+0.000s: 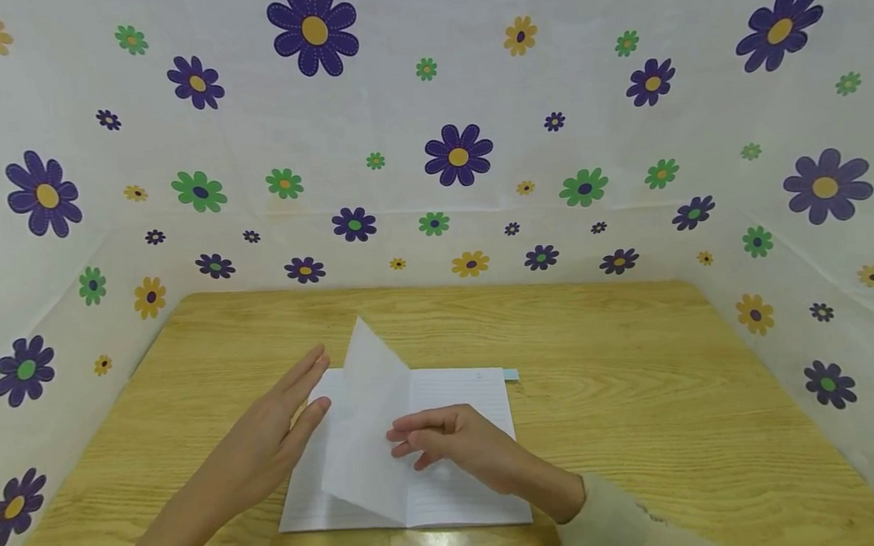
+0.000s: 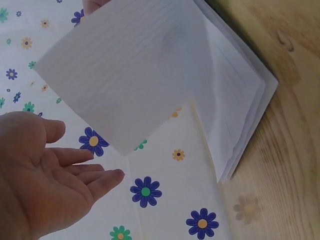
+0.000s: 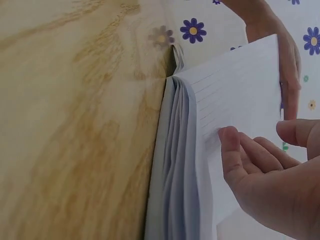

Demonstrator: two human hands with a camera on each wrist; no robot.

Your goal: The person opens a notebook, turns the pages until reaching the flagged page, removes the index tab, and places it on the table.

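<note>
White-paged notebook (image 1: 474,504) lies open on the near side of the desk (image 1: 641,419); one page (image 1: 363,419) stands lifted, its turning judged half done, laying flat outstanding. Your left hand (image 1: 281,429), fingers extended, and right hand (image 1: 466,444), fingers loosely bent, flank it, neither gripping; right-hand contact unclear.

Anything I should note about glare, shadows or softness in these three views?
Head view: bright glare on the table just below the open notebook; left wrist view: a blurry flower reflection in the tabletop, and only faint ruling on the raised page; right wrist view: soft-looking wood grain, and a thin dark shadow where notebook meets table.
</note>
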